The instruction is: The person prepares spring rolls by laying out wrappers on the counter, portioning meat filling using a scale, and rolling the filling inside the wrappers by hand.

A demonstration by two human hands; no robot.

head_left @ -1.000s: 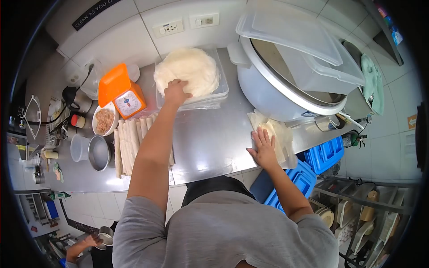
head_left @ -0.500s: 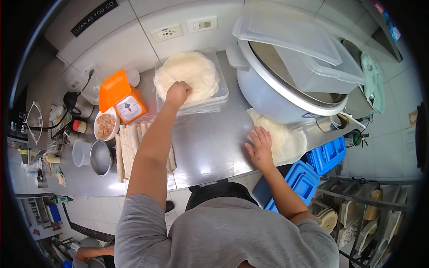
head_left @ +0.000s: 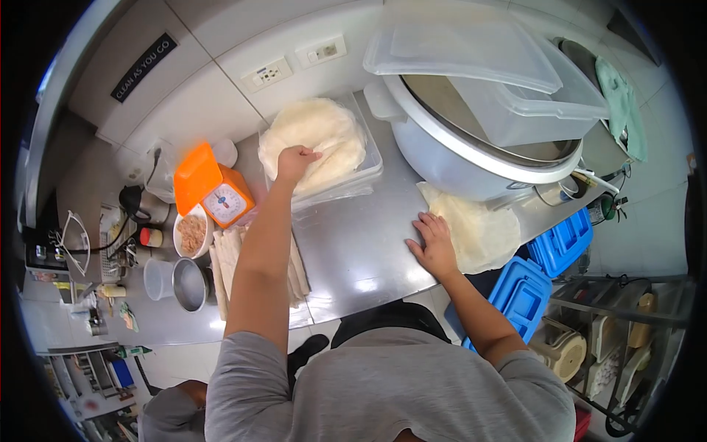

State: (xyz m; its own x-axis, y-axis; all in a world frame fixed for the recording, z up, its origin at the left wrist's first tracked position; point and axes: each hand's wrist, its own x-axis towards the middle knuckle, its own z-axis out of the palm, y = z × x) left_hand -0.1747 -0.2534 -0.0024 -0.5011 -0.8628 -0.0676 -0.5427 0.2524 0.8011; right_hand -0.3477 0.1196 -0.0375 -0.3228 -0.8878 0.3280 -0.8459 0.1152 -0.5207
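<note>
A stack of thin, round, pale wrappers [head_left: 309, 124] lies in a clear plastic tray [head_left: 370, 163] by the wall. My left hand [head_left: 294, 163] is closed in a pinch at the stack's front, gripping a wrapper that creases and bulges beside the fingertips. On the steel counter my right hand [head_left: 434, 247] lies flat with its fingers apart, touching the left edge of some loose wrappers [head_left: 475, 228]. Long pale rolls [head_left: 298, 276] lie side by side under my left forearm, which partly hides them.
An orange kitchen scale [head_left: 224, 202] stands left of the tray, beside a white bowl of pinkish filling [head_left: 193, 234]. Nearer are a metal bowl [head_left: 190, 283] and a clear tub [head_left: 158, 278]. A large cooker [head_left: 442, 158] carries plastic containers at right. Another person [head_left: 171, 414] is at lower left.
The top wrapper has creased and lifted at my left fingers. My right hand stays flat beside the loose wrappers. The whole view has tilted and shifted a little.
</note>
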